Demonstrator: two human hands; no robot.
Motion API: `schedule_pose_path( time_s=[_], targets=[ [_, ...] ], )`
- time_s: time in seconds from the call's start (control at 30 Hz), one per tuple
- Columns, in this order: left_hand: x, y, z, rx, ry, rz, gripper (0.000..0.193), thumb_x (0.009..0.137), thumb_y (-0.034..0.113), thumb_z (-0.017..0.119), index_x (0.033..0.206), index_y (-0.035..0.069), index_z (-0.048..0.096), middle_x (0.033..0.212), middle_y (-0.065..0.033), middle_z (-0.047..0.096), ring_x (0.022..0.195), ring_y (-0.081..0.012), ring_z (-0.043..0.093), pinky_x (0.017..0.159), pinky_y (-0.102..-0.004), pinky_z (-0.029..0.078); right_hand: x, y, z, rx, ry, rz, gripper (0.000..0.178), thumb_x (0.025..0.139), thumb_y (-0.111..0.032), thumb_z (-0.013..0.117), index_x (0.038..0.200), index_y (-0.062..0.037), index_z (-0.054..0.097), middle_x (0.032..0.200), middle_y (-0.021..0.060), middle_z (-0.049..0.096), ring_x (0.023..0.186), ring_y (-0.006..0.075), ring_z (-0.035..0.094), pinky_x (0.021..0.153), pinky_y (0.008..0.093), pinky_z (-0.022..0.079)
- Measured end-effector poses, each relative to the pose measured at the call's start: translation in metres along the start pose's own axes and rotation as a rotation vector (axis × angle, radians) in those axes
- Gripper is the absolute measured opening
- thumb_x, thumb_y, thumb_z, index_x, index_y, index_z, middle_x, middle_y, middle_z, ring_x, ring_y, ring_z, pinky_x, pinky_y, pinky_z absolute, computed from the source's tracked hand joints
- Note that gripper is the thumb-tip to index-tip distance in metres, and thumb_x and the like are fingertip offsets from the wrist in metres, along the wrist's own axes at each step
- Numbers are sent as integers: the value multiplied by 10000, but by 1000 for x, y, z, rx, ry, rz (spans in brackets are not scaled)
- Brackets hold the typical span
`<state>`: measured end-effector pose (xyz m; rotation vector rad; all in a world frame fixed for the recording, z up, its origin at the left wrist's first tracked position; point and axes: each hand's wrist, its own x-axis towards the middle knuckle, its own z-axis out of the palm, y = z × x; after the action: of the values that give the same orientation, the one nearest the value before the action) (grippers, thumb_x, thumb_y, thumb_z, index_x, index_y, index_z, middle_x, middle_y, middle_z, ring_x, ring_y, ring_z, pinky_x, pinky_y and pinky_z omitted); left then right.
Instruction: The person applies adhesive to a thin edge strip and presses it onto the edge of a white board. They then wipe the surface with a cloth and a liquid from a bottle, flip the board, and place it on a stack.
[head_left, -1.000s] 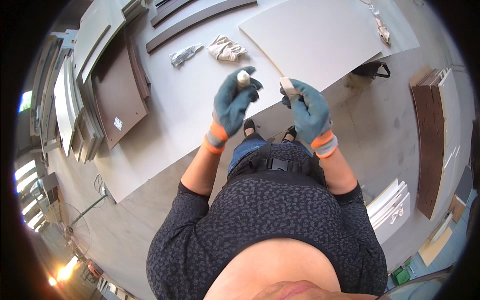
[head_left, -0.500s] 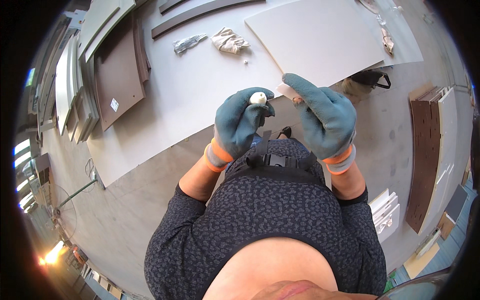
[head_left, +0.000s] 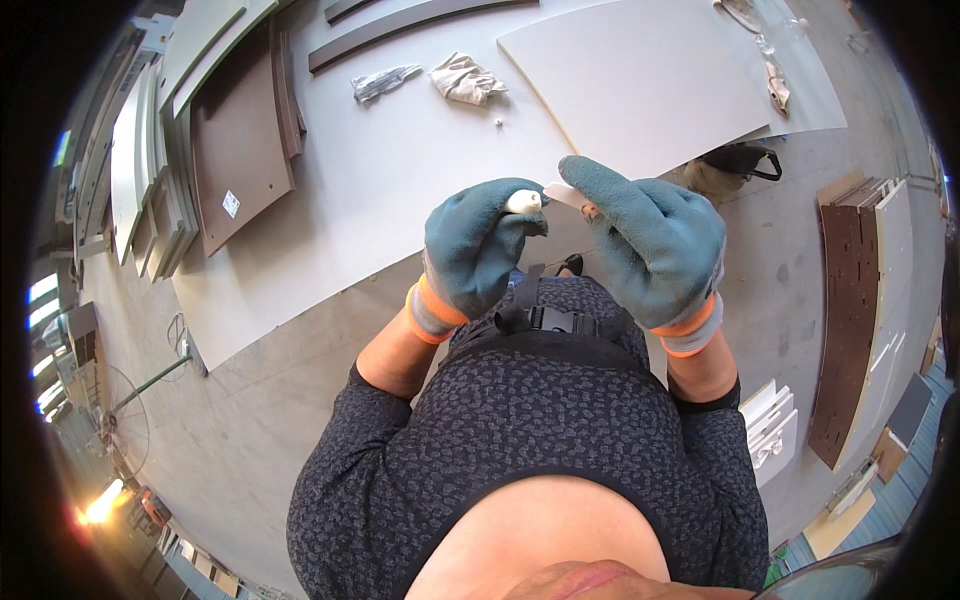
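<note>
My left hand (head_left: 470, 245), in a blue-grey coated glove with an orange cuff, is closed around a small white tube (head_left: 522, 202). The tube's rounded end, with a small dark spot on it, pokes out between thumb and fingers. My right hand (head_left: 655, 240), gloved alike, pinches a pale whitish piece (head_left: 566, 194) whose exact kind I cannot make out. A bare fingertip shows through the right glove. The piece's tip is close to the tube's end; whether they touch is unclear. Both hands are in front of my waist, by the near edge of the white table (head_left: 330, 220).
On the table lie a beige cloth (head_left: 467, 80), a clear plastic bag (head_left: 384, 82), a tiny white bit (head_left: 499, 122) and a large white panel (head_left: 640, 75). Brown panels (head_left: 240, 150) lean at the left. A stack of boards (head_left: 850, 320) stands on the floor at right.
My hands have come closer together. The pale piece has moved left toward the tube, and the tube's end has turned a little to the right.
</note>
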<state>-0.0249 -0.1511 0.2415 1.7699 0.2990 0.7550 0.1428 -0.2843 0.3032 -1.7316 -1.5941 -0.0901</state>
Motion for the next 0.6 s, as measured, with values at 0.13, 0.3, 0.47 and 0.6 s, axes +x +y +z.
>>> schedule_pose_path(
  time_s=[0.13, 0.3, 0.47, 0.6],
  targets=[
    [1, 1, -3, 17, 10, 10, 218, 950, -45, 580, 1151, -26, 663, 942, -131, 741, 795, -227, 751, 726, -326, 586, 2, -2, 0, -20, -14, 13, 401, 844, -13, 713, 1237, -84, 759, 772, 84, 697, 591, 201, 646, 570, 315, 514],
    [1, -1, -7, -4, 7, 22, 216, 951, -39, 577, 1148, -23, 665, 941, -129, 740, 791, -223, 749, 727, -326, 586, 3, -4, 3, -25, -14, 15, 408, 842, -13, 715, 1242, -85, 758, 781, 83, 712, 601, 198, 658, 580, 312, 524],
    [3, -1, -10, 12, 2, 30, 220, 937, -49, 584, 1141, -21, 664, 921, -125, 738, 777, -220, 743, 720, -325, 583, 4, -4, 5, -35, -12, 3, 404, 848, -20, 718, 1245, -86, 758, 800, 89, 732, 623, 200, 679, 597, 300, 538],
    [4, -1, -12, 11, -10, 39, 217, 937, -47, 591, 1139, -19, 665, 918, -125, 738, 774, -217, 741, 713, -320, 582, 5, -6, 4, -47, -31, 21, 401, 851, -28, 720, 1245, -89, 760, 800, 90, 734, 626, 202, 683, 597, 303, 542]
  ],
)
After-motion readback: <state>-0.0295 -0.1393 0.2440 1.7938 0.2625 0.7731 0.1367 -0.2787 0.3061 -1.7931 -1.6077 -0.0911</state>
